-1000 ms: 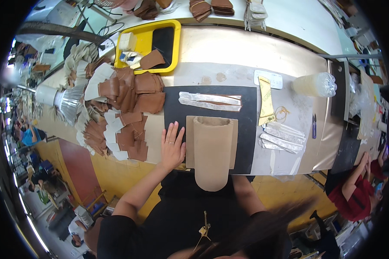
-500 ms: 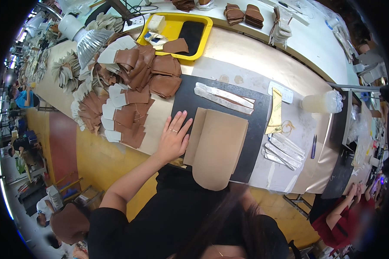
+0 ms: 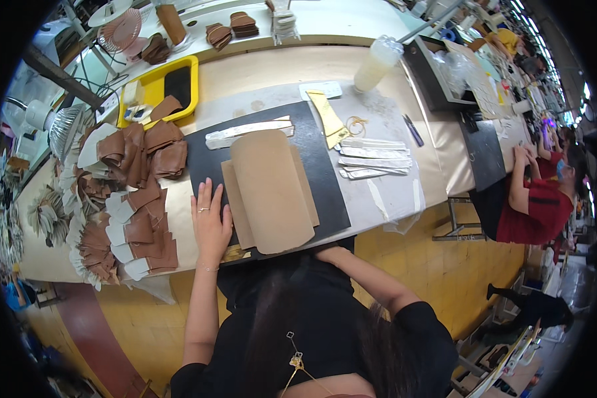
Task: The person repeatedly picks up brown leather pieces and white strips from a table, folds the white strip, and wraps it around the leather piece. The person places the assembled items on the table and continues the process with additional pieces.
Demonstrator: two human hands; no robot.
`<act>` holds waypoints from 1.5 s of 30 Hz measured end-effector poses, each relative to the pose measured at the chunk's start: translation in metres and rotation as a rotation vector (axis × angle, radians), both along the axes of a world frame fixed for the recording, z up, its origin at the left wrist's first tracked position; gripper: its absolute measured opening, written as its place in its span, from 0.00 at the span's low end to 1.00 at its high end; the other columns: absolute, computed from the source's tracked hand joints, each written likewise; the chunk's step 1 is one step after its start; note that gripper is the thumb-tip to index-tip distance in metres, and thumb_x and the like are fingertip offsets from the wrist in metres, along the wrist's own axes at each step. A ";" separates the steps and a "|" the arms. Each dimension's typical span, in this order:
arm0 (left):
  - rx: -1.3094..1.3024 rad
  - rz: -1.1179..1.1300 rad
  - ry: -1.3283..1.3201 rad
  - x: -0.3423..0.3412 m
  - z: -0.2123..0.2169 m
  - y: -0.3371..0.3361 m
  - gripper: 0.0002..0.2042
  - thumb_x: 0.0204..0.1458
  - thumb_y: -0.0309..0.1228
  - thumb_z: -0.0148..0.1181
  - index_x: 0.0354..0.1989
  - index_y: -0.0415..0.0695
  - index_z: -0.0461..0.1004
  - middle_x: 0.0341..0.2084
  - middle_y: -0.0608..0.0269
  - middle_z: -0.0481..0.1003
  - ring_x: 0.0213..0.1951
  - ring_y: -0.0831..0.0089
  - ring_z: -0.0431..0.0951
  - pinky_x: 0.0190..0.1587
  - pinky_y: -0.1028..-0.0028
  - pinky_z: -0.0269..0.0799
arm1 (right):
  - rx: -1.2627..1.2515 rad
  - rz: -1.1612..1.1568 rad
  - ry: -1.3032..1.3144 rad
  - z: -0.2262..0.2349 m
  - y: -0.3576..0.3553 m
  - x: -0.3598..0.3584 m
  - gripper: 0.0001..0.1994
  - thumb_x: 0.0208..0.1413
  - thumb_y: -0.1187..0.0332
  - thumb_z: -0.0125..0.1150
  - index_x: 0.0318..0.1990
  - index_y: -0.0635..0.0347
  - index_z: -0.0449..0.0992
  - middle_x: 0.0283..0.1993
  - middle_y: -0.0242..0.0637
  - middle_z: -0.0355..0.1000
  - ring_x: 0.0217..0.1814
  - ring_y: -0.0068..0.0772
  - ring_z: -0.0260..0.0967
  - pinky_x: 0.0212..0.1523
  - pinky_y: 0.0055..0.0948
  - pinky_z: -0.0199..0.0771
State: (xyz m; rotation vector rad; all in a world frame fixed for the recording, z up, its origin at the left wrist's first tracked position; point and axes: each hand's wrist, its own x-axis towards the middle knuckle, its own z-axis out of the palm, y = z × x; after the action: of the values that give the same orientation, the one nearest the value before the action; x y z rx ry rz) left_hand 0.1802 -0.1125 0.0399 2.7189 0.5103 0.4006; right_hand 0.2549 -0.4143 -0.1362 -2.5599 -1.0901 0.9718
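My left hand (image 3: 211, 215) lies flat, fingers stretched, on the left edge of the black mat (image 3: 331, 204). Beside it, a large tan-brown panel with a rounded near end (image 3: 272, 192) rests on the mat, with straight-edged brown pieces showing at both its sides. Its near end reaches the table's front edge. Of my right hand (image 3: 328, 251), only the part near the wrist shows, low at the table's front edge; its fingers are hidden. White strips (image 3: 239, 136) lie on the mat, partly behind the panel's far end.
Brown leather pieces with white backing (image 3: 136, 225) are heaped at left. Behind them stands a yellow tray (image 3: 194, 89) holding a black flat item. To the right lie wrapped strips (image 3: 371, 159), a yellow piece (image 3: 325, 118), a dark pen-like tool (image 3: 413, 131) and a cloudy bottle (image 3: 377, 63). A co-worker (image 3: 534, 199) sits far right.
The view has swung to the right, bringing the co-worker and my right forearm into fuller view. My left hand stays flat beside the panel. The panel's far end now overlaps the white strips in the picture.
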 end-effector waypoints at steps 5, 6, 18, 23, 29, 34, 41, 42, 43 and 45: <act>0.015 -0.005 -0.045 -0.002 -0.005 0.001 0.22 0.54 0.29 0.52 0.59 0.44 0.65 0.65 0.55 0.57 0.67 0.59 0.54 0.67 0.56 0.46 | -0.168 0.257 0.395 0.152 -0.051 0.033 0.18 0.59 0.59 0.51 0.52 0.59 0.74 0.52 0.47 0.72 0.53 0.49 0.69 0.55 0.38 0.68; 0.020 -0.003 -0.053 -0.003 -0.005 0.001 0.22 0.54 0.29 0.52 0.59 0.44 0.65 0.65 0.56 0.57 0.67 0.59 0.54 0.67 0.56 0.46 | -0.168 0.285 0.476 0.183 -0.054 0.047 0.18 0.59 0.57 0.52 0.49 0.60 0.76 0.48 0.48 0.74 0.50 0.48 0.72 0.52 0.38 0.71; 0.029 0.020 -0.008 -0.002 -0.003 0.000 0.21 0.52 0.30 0.53 0.56 0.42 0.66 0.63 0.51 0.59 0.65 0.55 0.56 0.66 0.54 0.47 | 0.520 -0.187 -0.763 0.196 0.013 0.210 0.07 0.48 0.72 0.62 0.36 0.59 0.80 0.41 0.42 0.74 0.40 0.44 0.72 0.44 0.40 0.70; -0.097 0.044 -0.137 -0.007 -0.004 0.000 0.20 0.51 0.28 0.56 0.55 0.43 0.68 0.60 0.52 0.62 0.65 0.56 0.58 0.65 0.54 0.50 | 0.554 -0.103 -0.722 0.187 0.017 0.217 0.05 0.46 0.75 0.62 0.32 0.62 0.78 0.36 0.43 0.73 0.39 0.46 0.70 0.41 0.39 0.69; -0.381 0.069 -0.378 -0.023 0.021 0.007 0.18 0.52 0.26 0.56 0.53 0.43 0.70 0.57 0.54 0.66 0.61 0.57 0.63 0.63 0.61 0.58 | 0.464 -0.097 -0.687 0.192 0.015 0.203 0.05 0.48 0.76 0.60 0.33 0.64 0.72 0.35 0.41 0.71 0.40 0.44 0.68 0.42 0.37 0.67; -0.193 0.298 -0.607 -0.063 0.060 0.078 0.14 0.51 0.24 0.56 0.47 0.43 0.74 0.51 0.56 0.72 0.55 0.60 0.71 0.57 0.65 0.65 | 0.417 -0.123 -0.566 0.194 0.010 0.211 0.04 0.55 0.76 0.55 0.36 0.65 0.68 0.34 0.45 0.71 0.39 0.47 0.69 0.41 0.37 0.67; -0.013 0.865 -0.463 -0.132 0.070 0.255 0.11 0.49 0.30 0.61 0.39 0.37 0.77 0.30 0.55 0.76 0.31 0.66 0.77 0.38 0.71 0.72 | 0.689 -0.335 -0.426 0.187 -0.003 0.234 0.03 0.59 0.76 0.50 0.36 0.64 0.63 0.33 0.39 0.69 0.35 0.31 0.66 0.40 0.30 0.67; -0.026 0.895 -0.345 -0.133 0.062 0.271 0.12 0.48 0.32 0.62 0.38 0.37 0.77 0.30 0.52 0.77 0.31 0.63 0.78 0.38 0.69 0.72 | 0.638 -0.374 -0.468 0.187 -0.005 0.238 0.03 0.58 0.77 0.51 0.35 0.65 0.63 0.33 0.39 0.68 0.36 0.31 0.65 0.42 0.29 0.67; 0.020 0.881 -0.296 -0.132 0.053 0.283 0.13 0.48 0.33 0.63 0.37 0.37 0.77 0.30 0.50 0.77 0.32 0.60 0.78 0.38 0.67 0.72 | 0.629 -0.387 -0.493 0.189 -0.007 0.244 0.04 0.57 0.78 0.51 0.35 0.66 0.63 0.33 0.39 0.66 0.38 0.31 0.65 0.44 0.29 0.66; 0.042 0.898 -0.132 -0.129 0.039 0.302 0.15 0.46 0.36 0.65 0.35 0.37 0.77 0.31 0.46 0.77 0.33 0.54 0.78 0.39 0.64 0.72 | 0.706 -0.495 -0.427 0.189 -0.009 0.252 0.04 0.56 0.77 0.55 0.35 0.66 0.66 0.35 0.37 0.66 0.40 0.29 0.62 0.47 0.27 0.64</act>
State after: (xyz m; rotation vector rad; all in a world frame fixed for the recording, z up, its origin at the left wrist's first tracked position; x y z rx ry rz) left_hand 0.0510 0.1893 0.0793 2.3176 1.6787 0.7938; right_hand 0.5072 -0.4237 0.0527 -2.2662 -0.6433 -0.0890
